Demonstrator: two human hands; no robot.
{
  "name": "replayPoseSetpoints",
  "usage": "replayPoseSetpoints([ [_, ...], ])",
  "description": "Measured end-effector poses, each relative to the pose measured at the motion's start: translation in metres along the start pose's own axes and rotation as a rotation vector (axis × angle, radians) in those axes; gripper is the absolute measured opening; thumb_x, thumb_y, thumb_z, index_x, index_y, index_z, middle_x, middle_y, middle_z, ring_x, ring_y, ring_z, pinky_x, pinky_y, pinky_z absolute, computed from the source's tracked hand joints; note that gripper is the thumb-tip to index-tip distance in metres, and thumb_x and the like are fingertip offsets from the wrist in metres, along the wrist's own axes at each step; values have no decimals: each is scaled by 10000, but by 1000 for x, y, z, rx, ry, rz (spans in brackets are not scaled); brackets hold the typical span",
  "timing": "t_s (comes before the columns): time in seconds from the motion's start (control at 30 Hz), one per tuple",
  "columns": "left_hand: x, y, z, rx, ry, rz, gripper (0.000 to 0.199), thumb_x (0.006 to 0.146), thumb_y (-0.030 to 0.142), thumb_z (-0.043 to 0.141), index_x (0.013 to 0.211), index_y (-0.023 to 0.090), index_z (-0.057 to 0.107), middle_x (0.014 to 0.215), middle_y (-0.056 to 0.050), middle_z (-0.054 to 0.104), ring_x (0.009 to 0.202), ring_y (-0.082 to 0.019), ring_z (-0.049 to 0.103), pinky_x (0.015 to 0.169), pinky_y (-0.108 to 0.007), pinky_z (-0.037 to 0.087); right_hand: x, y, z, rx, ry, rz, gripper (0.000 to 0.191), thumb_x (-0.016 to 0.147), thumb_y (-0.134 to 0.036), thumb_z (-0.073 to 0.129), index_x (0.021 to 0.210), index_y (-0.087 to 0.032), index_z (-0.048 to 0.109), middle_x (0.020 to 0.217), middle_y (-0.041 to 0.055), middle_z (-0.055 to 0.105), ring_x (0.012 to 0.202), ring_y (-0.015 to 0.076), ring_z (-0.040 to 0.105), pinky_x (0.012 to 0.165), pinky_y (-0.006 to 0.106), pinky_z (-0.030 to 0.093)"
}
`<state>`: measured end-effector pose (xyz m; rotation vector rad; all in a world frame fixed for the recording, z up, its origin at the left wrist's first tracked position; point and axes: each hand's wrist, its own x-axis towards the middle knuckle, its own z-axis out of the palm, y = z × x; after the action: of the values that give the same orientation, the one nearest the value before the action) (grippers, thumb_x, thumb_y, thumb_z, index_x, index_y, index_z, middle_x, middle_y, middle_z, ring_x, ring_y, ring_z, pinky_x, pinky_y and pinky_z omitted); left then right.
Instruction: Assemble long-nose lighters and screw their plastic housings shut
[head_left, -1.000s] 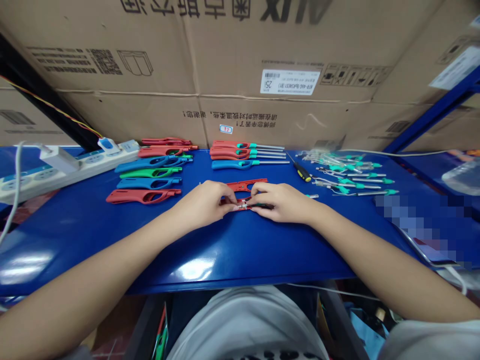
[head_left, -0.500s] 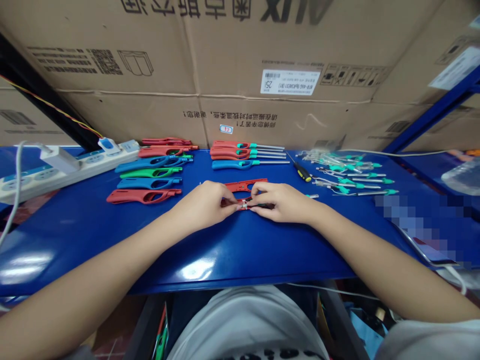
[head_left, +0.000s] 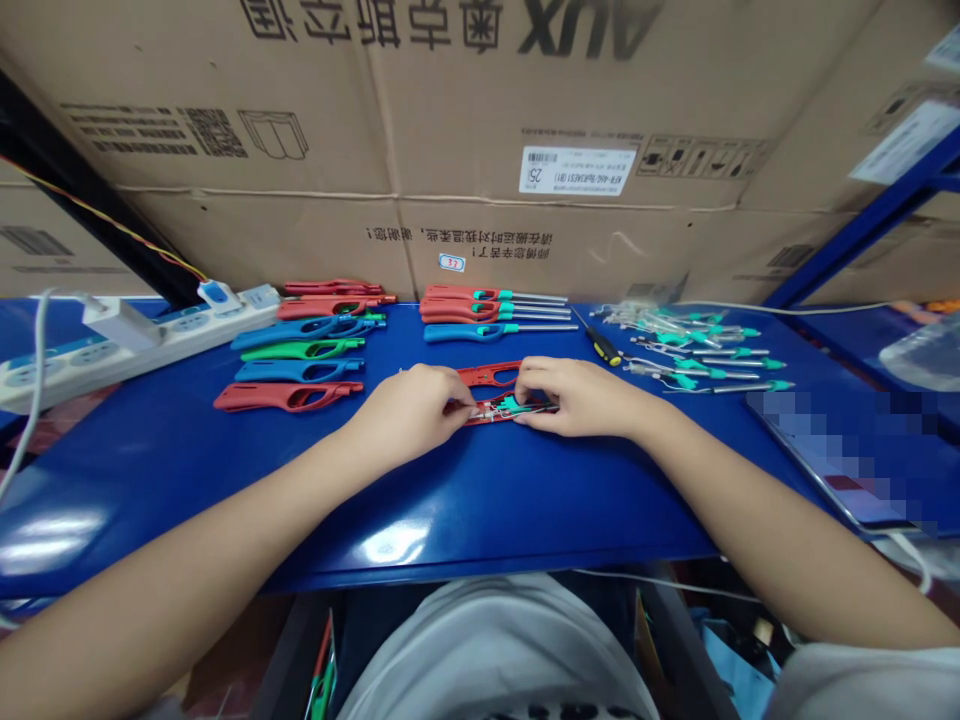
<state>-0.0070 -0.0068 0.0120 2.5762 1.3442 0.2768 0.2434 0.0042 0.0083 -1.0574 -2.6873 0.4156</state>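
Note:
Between my hands lies an opened red gas lighter shell half (head_left: pixel 477 418) with a teal trigger piece (head_left: pixel 510 405), white parts and thin wires in it. My left hand (head_left: pixel 416 405) pinches its left end, the fingertips on the small white parts. Curled over the right end, my right hand (head_left: pixel 581 398) grips the shell by its edges, and its palm hides that end. Just behind lies a second red shell half (head_left: pixel 489 375), hollow side up, partly covered by my right fingers.
Left are red, blue and green lighter shells (head_left: pixel 300 370). Behind lie lighters with metal rods (head_left: pixel 487 331). Right are a screwdriver (head_left: pixel 600 343), several teal-and-metal lighter inserts (head_left: pixel 720 352) and a phone (head_left: pixel 840 470). A power strip (head_left: pixel 82 355) runs at left; a carton (head_left: pixel 450 120) stands behind.
My right hand has shifted slightly right along the shell, uncovering the teal piece. My left fingertips stay at the white parts. The head view has moved a little.

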Motion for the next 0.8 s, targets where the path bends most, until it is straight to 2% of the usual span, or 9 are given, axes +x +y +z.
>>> replayPoseSetpoints([
  [0.1, -2, 4, 1, 45, 77, 60, 203, 914, 237, 607, 1037, 262, 767, 1048, -23, 736, 920, -226, 677, 720, -306, 499, 0, 1, -2, -15, -31, 16, 135, 880, -299, 677, 912, -182, 617, 943, 33, 630, 748, 138, 551, 631, 253, 346],
  [0.17, -2, 7, 1, 65, 115, 146, 205, 918, 234, 604, 1074, 235, 737, 1067, -38, 723, 1004, -251, 644, 798, -337, 517, 0, 1, -2, -8, -25, 14, 132, 881, -291, 678, 915, -184, 609, 928, 31, 631, 745, 138, 547, 628, 252, 334],
  [0.33, 0, 9, 8, 6, 70, 308, 275, 938, 200, 575, 1203, 197, 645, 1186, -81, 688, 1123, -264, 601, 985, -395, 496, -1, 2, -2, 5, -23, -5, 105, 886, -257, 667, 912, -187, 592, 919, 26, 621, 742, 137, 533, 628, 252, 327],
  [0.43, 0, 8, 14, -34, 26, 317, 310, 943, 173, 559, 1247, 205, 607, 1246, -99, 660, 1174, -267, 600, 1026, -412, 488, -1, 3, -1, 7, -26, -26, 82, 895, -249, 643, 891, -186, 591, 904, 26, 614, 739, 138, 529, 634, 251, 331],
  [0.53, 0, 6, 18, -63, 12, 305, 316, 955, 131, 520, 1250, 216, 596, 1248, -103, 650, 1173, -259, 611, 1003, -403, 507, -1, 4, -1, 15, -26, -57, 53, 887, -232, 628, 877, -184, 607, 889, 27, 619, 729, 137, 531, 639, 251, 340],
  [0.7, 1, 7, 17, -87, -4, 303, 288, 968, 97, 476, 1191, 212, 615, 1200, -102, 660, 1151, -249, 621, 985, -391, 514, -2, 6, -1, 81, -21, -71, 37, 864, -156, 603, 873, -177, 632, 876, 24, 640, 704, 122, 534, 631, 241, 348],
  [0.8, 1, 7, 16, -92, -6, 316, 284, 971, 97, 469, 1182, 209, 621, 1195, -104, 655, 1146, -251, 622, 990, -392, 509, -1, 8, -1, 130, -15, -36, 30, 865, -170, 627, 894, -178, 631, 856, 20, 652, 695, 120, 532, 617, 235, 348],
])
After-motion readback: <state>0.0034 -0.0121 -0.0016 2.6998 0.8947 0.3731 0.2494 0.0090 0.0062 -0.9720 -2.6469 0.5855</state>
